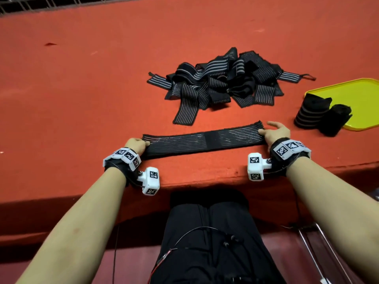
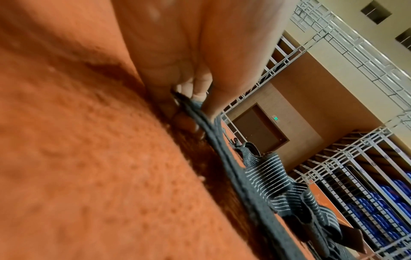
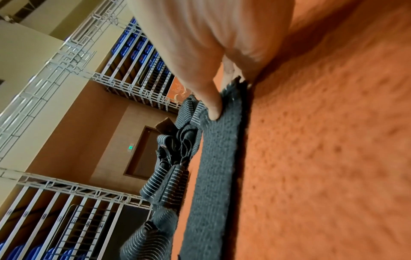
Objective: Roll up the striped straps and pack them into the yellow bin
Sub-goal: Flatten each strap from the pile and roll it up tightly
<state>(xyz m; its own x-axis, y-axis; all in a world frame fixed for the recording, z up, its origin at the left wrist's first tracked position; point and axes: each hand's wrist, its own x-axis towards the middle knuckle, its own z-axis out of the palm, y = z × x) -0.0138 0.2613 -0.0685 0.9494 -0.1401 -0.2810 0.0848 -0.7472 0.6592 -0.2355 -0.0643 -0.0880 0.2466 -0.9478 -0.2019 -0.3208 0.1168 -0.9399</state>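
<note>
Both hands (image 1: 136,144) (image 1: 275,133) pinch flat strap (image 1: 203,142) ends before pile (image 1: 221,83); uneven first fold risks loose, crooked roll.

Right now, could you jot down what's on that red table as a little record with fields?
surface: red table
flat strap: stretched out between both hands
left hand: grips the strap's left end
right hand: fingers hold down the right end
loose pile: unrolled striped straps behind it
rolled straps: two, on the yellow bin rim
</note>
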